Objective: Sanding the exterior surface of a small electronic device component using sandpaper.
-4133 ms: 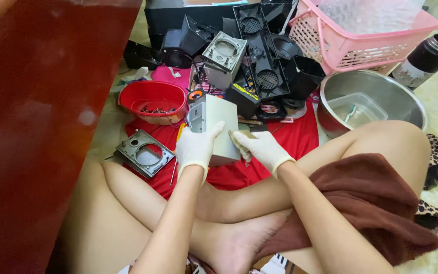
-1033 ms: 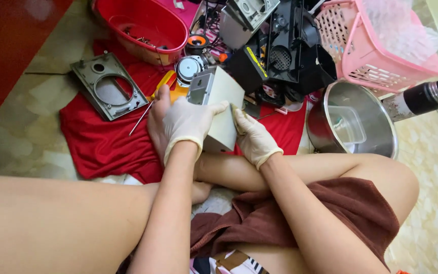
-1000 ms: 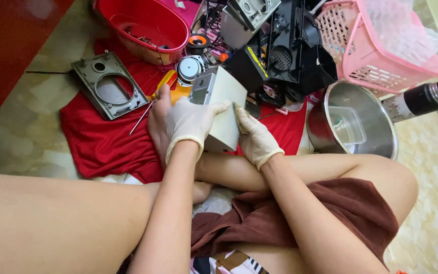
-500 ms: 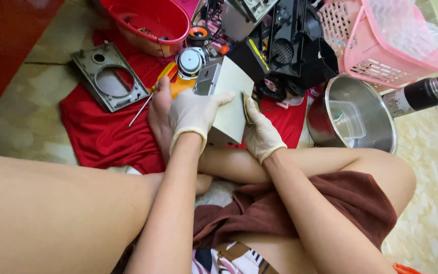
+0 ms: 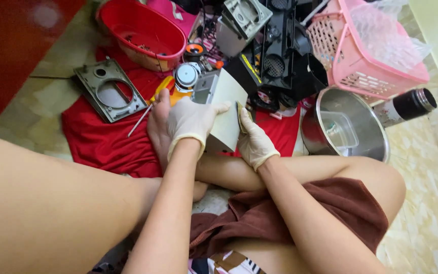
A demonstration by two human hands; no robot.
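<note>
Far left: dark red-brown panel (image 5: 11,56), upright, edging a pale marbled tile floor (image 5: 36,116). On the floor, a red cloth (image 5: 97,142) spread out. On it, left, a grey metal plate (image 5: 108,96) with a round hole, lying flat; a thin metal rod (image 5: 139,121) just beside it. Beyond, a red plastic bowl (image 5: 143,34).

Centre: cream box-shaped casing (image 5: 225,109), tilted, held over the cloth above the crossed legs. Left hand (image 5: 191,122), gloved, fingers wrapped over the casing's top and near face, closed on it. Right hand (image 5: 252,139), gloved, pressed to the casing's right side, pinching a small yellowish pad (image 5: 242,112) against it.

Far centre: pile of black and grey plastic parts (image 5: 275,50).

Right: pink basket (image 5: 361,66) with clear plastic inside; steel pot (image 5: 348,129) on the floor, near the right knee; dark cylindrical flask (image 5: 406,106) lying beyond it.
</note>
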